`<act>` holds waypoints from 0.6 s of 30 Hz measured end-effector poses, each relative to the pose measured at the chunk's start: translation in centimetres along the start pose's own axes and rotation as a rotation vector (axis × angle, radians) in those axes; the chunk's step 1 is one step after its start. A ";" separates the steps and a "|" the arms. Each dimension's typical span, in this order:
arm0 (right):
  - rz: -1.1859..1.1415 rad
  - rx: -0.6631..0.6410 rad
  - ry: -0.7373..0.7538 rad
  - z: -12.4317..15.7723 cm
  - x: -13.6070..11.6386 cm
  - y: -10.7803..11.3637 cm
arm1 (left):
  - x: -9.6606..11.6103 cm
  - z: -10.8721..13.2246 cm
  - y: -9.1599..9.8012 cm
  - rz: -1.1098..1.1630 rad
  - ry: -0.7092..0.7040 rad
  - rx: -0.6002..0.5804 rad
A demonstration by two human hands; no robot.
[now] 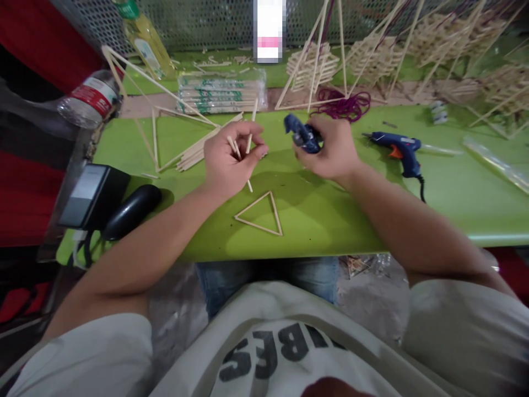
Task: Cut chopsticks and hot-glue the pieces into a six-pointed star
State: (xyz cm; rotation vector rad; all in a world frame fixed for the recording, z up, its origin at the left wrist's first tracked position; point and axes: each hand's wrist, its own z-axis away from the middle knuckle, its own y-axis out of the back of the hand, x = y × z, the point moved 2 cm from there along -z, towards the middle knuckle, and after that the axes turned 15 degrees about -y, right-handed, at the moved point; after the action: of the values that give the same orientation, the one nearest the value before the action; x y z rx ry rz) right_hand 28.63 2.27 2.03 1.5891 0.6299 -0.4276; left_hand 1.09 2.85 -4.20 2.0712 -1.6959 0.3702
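My left hand (pixel 233 157) is closed around several thin wooden sticks (pixel 249 144), which poke out between the fingers at different angles. To its right, my right hand (pixel 330 146) grips a dark blue pliers-like tool (pixel 305 136), partly hidden by the fingers. On the green table below the hands lies a small triangle (pixel 278 216) made of three sticks. A bundle of loose sticks (pixel 194 151) rests just left of my left hand. A blue glue gun (pixel 399 146) lies on its side to the right of my right hand, with a clear glue stick in its back end.
A large stick frame (pixel 155 138) stands at the left, near a plastic bottle (pixel 93 99), a black adapter (pixel 95 196) and a black mouse-shaped object (pixel 132 212). Packaged sticks (pixel 223 94), purple cord (pixel 345 105) and several stick structures (pixel 312 66) line the back. Clear glue sticks (pixel 496 162) lie right.
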 end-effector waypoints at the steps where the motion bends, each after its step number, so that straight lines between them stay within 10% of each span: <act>1: -0.019 0.038 -0.001 0.3 -0.1 0.2 | 0.1 0.2 -0.4 0.005 0.005 -0.009; 14: -0.208 0.020 0.400 0.3 -1.2 -4.2 | 4.8 -1.4 -0.8 0.159 -0.119 -0.291; 18: -0.234 -0.008 0.491 0.4 -0.7 -5.1 | 3.7 -1.2 -2.0 0.246 -0.140 -0.083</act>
State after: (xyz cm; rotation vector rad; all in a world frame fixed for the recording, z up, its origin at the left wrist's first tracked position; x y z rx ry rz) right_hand 24.94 1.95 -1.61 1.6282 1.1979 -0.2008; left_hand 3.89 0.60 -1.78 1.8719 -2.0221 0.2288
